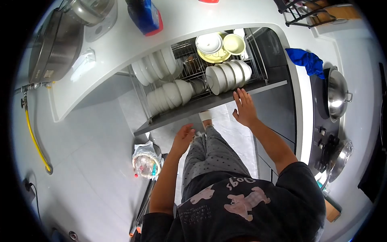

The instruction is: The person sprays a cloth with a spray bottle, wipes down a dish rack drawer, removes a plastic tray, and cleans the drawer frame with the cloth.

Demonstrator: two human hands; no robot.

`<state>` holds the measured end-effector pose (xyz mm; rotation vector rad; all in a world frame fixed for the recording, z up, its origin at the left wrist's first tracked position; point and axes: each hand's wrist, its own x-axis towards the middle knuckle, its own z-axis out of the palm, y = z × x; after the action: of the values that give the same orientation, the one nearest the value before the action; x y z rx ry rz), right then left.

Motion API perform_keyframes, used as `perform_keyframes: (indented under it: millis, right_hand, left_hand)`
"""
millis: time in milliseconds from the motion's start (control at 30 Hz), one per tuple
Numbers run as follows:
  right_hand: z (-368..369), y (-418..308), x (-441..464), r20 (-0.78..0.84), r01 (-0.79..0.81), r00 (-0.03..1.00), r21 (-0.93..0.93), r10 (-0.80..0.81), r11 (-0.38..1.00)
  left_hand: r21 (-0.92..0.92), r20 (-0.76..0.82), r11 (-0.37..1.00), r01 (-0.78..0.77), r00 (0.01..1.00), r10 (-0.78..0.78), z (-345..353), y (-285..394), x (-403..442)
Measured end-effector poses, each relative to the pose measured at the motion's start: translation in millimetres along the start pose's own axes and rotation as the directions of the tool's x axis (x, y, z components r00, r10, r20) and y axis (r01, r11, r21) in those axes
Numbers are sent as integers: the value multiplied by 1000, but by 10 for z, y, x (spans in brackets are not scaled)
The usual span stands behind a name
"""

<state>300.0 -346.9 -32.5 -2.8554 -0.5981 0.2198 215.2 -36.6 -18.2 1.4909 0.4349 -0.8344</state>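
Observation:
A pulled-out dish drawer [193, 108] with a dark front panel lies before me. White bowls [227, 76] stand on edge in a row at its right front, and more white bowls [169, 96] lean at the left front. White plates [155, 66] stand behind those. At the back right are a pale yellow bowl [234, 44] and a white bowl [209, 42]. My right hand [244, 108] is open, its fingertips over the drawer's front edge near the right bowls; contact is unclear. My left hand [184, 139] hangs in front of the drawer, holding nothing, fingers loosely bent.
A white countertop [193, 18] curves above the drawer, bearing a blue bottle [145, 16]. To the right, a blue cloth [305, 62] lies near a lidded pan [338, 94] on the stove. A lined trash bin [146, 163] stands on the floor at left.

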Motion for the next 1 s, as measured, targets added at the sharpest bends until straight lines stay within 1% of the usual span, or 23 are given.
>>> perform_keyframes:
  millis: [67,133,167,200,233,267,300,333,367,400,467,500,567,600,633,667,700,733,800,833,933,1000]
  right_hand:
    - [-42,20,6,5,-9,1000,12,9,1000]
    - [-77,96,88,-21,12,1000,96,-10,995]
    - [-128,180,234,-44,-66,996,116,72,991]
    - [-147,286,452,-113,-144,981,107,156,984]
    - [-159,398,710,-181,-222,954,105,238,969]
    - [-209,509,978,-223,-223,948,39,226,974]
    - [-256,584,1240,-147,-269,953,-10,265,963]
    - [-177,712,1460,-164,-257,959,-161,231,953]
    - [-67,838,1673,-105,-280,959,-215,263,936]
    - [-5,902,1829,-87,-276,961,-305,262,911]
    - [196,1045,2063,-123,-281,959,-343,254,896]
    - [280,1129,2137,-118,-279,960,-337,254,899]
    - [356,1222,2208,-44,-177,983,-482,178,858]
    - [387,1245,2218,-35,-175,983,-481,180,859]
    - [386,1272,2211,-12,-96,994,-520,105,849]
    - [346,1284,2194,14,-19,999,-556,32,831]
    - [297,1302,2164,5,-10,1000,-569,16,822]
    - [212,1319,2103,16,-10,1000,-568,24,823]
    - [-30,1346,1966,15,51,999,-483,-49,874]
    - [-267,1262,1854,30,49,999,-475,-40,879]
    - [-862,1122,1347,-82,37,994,-384,-74,923]
    - [-1241,964,909,-221,28,970,-326,-104,945]
  left_hand:
    - [21,1,1000,-14,1000,14,61,-124,6]
    - [42,1,999,-30,1000,30,102,-193,-58]
    - [-15,16,1000,4,1000,-3,124,-181,-138]
    - [-72,33,997,43,999,-40,143,-197,-210]
    - [-47,15,998,37,999,-36,155,-273,-230]
    - [-45,10,998,39,999,-39,178,-332,-246]
    - [-68,30,997,48,998,-46,221,-378,-245]
    - [-91,50,994,57,997,-53,262,-392,-210]
    - [-119,62,990,69,996,-62,334,-360,-173]
    - [-116,54,991,70,996,-65,410,-283,-134]
    - [-115,75,989,89,994,-80,553,-136,-33]
    - [-162,93,987,19,996,-4,604,-176,70]
    - [-136,101,990,33,995,-19,690,-181,286]
    - [-112,115,993,38,993,-25,703,-176,394]
    - [-113,121,993,47,992,-33,701,-151,487]
    - [-94,82,995,12,997,-4,700,-106,574]
    - [-74,45,997,-21,999,25,702,-64,643]
    - [-76,53,997,-10,999,14,704,-28,693]
    - [-169,67,986,9,998,3,677,87,768]
    - [-44,65,999,-7,998,9,673,278,717]
    - [-15,123,999,-35,992,37,617,117,854]
    - [-28,123,999,-28,992,31,606,173,879]
